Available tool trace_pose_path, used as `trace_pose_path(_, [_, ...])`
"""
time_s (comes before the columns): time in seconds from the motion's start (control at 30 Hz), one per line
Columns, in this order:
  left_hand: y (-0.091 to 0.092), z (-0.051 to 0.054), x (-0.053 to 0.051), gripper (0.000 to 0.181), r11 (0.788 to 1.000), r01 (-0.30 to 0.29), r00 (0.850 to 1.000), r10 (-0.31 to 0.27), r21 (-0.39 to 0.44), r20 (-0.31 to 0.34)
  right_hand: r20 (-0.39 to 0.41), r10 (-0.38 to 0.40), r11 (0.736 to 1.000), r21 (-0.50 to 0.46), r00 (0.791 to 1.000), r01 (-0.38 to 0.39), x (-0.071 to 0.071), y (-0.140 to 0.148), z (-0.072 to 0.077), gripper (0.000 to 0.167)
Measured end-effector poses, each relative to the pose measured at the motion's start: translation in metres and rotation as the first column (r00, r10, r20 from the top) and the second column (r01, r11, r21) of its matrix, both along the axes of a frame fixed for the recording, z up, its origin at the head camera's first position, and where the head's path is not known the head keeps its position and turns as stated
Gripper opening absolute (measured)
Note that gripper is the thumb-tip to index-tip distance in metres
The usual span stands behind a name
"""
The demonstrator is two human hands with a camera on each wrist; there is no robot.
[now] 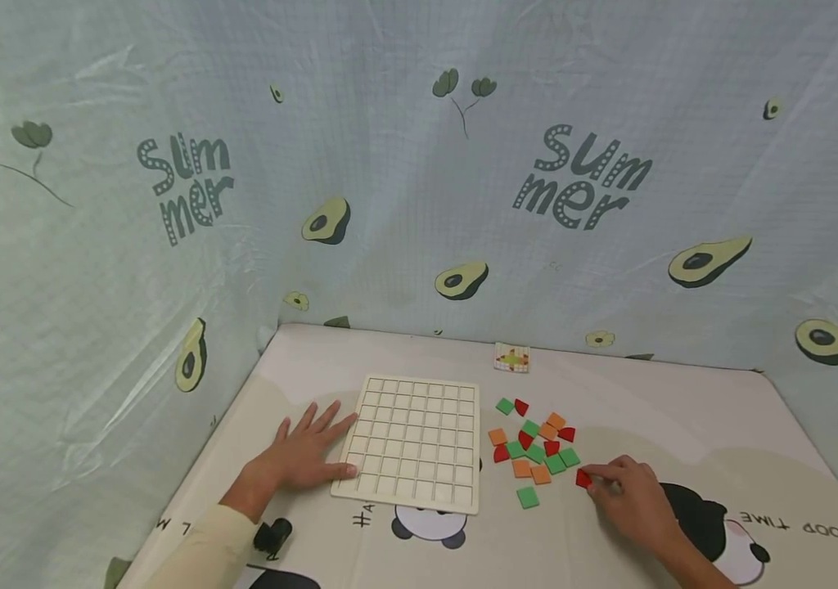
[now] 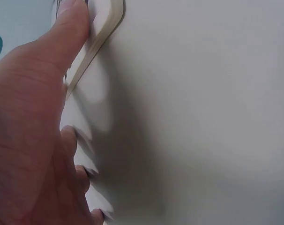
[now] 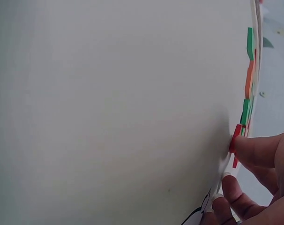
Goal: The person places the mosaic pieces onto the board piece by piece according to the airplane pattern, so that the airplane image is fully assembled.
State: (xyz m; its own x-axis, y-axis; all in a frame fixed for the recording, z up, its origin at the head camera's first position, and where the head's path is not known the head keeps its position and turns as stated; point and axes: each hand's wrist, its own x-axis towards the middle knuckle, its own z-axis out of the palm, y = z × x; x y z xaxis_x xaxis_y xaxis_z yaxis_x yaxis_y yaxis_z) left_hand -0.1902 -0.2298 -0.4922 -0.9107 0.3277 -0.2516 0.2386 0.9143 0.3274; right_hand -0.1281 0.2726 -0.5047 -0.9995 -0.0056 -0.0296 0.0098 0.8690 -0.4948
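With 12 o'clock pointing away from the person, a pale cream square board marked with a grid [image 1: 419, 442] lies flat on a cream table cover with panda prints [image 1: 574, 556]. At the board's 9 o'clock edge is the left hand [image 1: 301, 456], spread wide with its fingers straight and gripping nothing; its thumb rests on the rim, and in the left wrist view the other visible fingertips meet the cover. At 3 o'clock of the board lies a loose cluster of small flat tiles: green squares [image 1: 555, 464], 5 orange squares [image 1: 522, 469] and red pieces with a curved side [image 1: 501, 453], some touching or overlapping. 1 green square [image 1: 528, 497] sits apart at the cluster's 6 o'clock. At the cluster's 4 o'clock, the right hand [image 1: 633, 499] pinches 1 small red tile [image 1: 583, 478] between thumb and forefinger, the gap closed down to the piece; whether the tile is clear of the cover I cannot tell. A small square card with a coloured pattern [image 1: 511, 357] lies at the board's 2 o'clock. Beyond, at 12 o'clock, hangs a pale blue-grey sheet printed with avocados [image 1: 389, 147].
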Motion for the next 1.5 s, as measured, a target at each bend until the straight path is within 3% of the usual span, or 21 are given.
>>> trace_pose_path(0.23, [-0.003,0.006,-0.002,0.095,1.0,0.009,0.999,-0.01,0.009,0.048,0.041,-0.005,0.999,-0.052,0.999,0.008,-0.007,-0.001,-0.001,0.033])
trace_pose_path(0.43, [-0.002,0.013,-0.008,0.1,1.0,0.024,0.996,-0.024,0.004,0.084,0.025,-0.012,0.997,-0.08,1.0,0.014,-0.01,0.001,-0.001,0.03])
trace_pose_path(0.8, [-0.007,0.004,-0.008,0.1,0.999,0.004,0.997,-0.008,0.049,0.078,0.028,0.019,0.99,-0.143,0.999,-0.015,-0.016,0.004,-0.005,0.024])
trace_pose_path(1.17, [-0.003,0.0,-0.008,0.099,0.998,0.002,0.997,-0.006,0.06,0.077,0.066,0.035,0.992,-0.123,0.997,-0.027,-0.021,0.004,-0.009,0.027])
trace_pose_path(1.5, [-0.007,-0.002,-0.007,0.1,0.997,-0.002,0.998,-0.003,0.083,0.06,0.053,0.068,0.993,-0.1,0.996,-0.063,-0.025,-0.001,-0.008,0.023])
